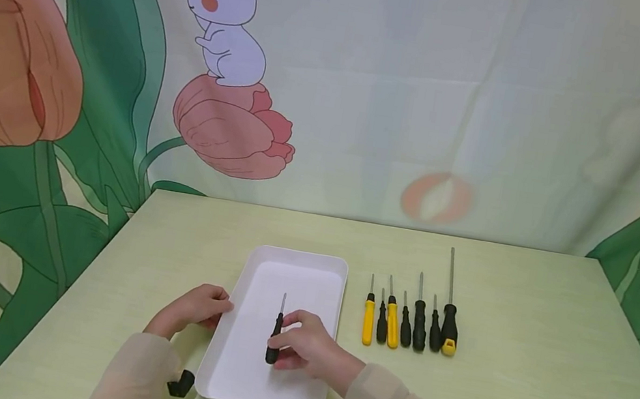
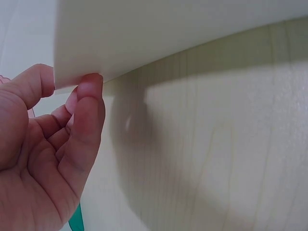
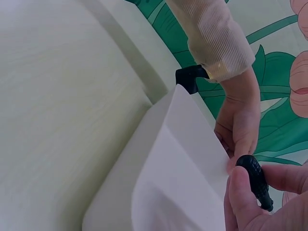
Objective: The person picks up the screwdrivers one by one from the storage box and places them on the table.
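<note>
A white tray [image 1: 243, 381] lies on the table in front of me. My left hand [image 1: 196, 310] grips its left rim, and the left wrist view shows thumb and fingertips pinching the tray edge [image 2: 115, 33]. Over the tray's middle, my right hand [image 1: 307, 346] holds a small black screwdriver [image 1: 274, 341] by its handle, with the thin metal tip pointing toward the far side. In the right wrist view the black handle [image 3: 255, 180] sits between thumb and fingers, its end turned to the camera. The screwdriver's shaft is hidden there.
Right of the tray several screwdrivers lie side by side: a yellow one [image 1: 368, 324] nearest the tray, small black ones [image 1: 405, 329], and a long black one with a yellow end [image 1: 449, 326]. A printed cloth [image 1: 360, 95] hangs behind the table's back edge.
</note>
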The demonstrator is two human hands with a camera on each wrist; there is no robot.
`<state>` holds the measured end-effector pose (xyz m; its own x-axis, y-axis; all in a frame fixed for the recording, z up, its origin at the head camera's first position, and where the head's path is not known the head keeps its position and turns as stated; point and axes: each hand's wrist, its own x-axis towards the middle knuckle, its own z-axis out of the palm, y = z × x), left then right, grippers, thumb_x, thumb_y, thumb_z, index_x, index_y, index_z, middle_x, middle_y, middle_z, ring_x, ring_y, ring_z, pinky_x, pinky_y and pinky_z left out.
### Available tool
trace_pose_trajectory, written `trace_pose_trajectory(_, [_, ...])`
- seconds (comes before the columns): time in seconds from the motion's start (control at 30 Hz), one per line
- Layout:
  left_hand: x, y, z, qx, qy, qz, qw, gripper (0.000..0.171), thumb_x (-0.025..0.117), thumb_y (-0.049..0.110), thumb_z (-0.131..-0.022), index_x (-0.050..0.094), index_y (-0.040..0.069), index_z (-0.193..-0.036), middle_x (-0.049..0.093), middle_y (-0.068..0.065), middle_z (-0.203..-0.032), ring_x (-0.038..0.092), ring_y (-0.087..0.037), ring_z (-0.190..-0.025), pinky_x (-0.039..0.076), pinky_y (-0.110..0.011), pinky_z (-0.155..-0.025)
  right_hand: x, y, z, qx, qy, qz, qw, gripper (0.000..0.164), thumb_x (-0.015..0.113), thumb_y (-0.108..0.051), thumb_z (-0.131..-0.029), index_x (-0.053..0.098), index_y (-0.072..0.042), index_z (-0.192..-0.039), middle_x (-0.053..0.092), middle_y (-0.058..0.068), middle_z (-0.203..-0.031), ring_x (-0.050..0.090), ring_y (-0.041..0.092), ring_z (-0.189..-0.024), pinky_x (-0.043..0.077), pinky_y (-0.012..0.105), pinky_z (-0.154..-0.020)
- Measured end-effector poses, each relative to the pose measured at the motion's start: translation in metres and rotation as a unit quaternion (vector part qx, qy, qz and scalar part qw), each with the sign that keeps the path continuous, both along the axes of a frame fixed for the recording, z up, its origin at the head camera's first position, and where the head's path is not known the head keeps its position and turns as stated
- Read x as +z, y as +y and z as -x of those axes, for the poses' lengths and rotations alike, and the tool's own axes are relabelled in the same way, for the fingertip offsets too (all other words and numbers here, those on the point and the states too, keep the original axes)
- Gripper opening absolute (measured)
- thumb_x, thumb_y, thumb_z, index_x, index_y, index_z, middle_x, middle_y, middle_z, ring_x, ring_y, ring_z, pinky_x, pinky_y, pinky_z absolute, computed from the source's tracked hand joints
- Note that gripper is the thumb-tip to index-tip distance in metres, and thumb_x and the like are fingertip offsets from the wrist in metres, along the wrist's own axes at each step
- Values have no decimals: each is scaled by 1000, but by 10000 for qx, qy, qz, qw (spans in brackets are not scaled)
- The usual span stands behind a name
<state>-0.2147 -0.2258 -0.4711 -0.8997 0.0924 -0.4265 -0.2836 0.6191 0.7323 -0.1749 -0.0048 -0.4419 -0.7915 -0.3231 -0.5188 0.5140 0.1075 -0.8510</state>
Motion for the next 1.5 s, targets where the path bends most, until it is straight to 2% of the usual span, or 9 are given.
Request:
trace_pose_trajectory(0.43, [-3,-1,2,38,-13,78,10000,14,50,13,-86,53,-1,-85,55,-5,-71,53,-12,-58,47,-28,-58,9,27,12,64,32,-288,9996,37,62,1,-75,44,-3,-107,61,11,-77,59,17,-58,51,28,-52])
trace_pose_trajectory(0.7, [-3,1,1,124,-62,177,9997,15,51,13,-86,54,-2,-87,55,-6,-74,53,-13,-60,48,-29,-59,14,46,23,48,106,-654,9978,37,62,-1,-77,45,-6,-109,62,11,-79,59,17,-59,50,26,-51])
trace_pose_trajectory(1.2, [-2,1,1,138,-115,254,9995,15,51,14,-86,54,-1,-86,54,-5,-70,52,-14,-59,46,-29,-59,23,78,37,-258,263,-634,9973,35,60,3,-76,46,-6,-107,62,12,-77,59,17,-57,49,28,-50])
trace_pose_trajectory(1.5, [-3,0,3,173,-146,272,9994,15,51,14,-86,54,0,-86,53,-5,-71,52,-15,-59,45,-27,-58,22,98,46,-354,339,-668,9966,37,61,1,-76,45,-6,-110,56,7,-75,52,15,-50,48,26,-51])
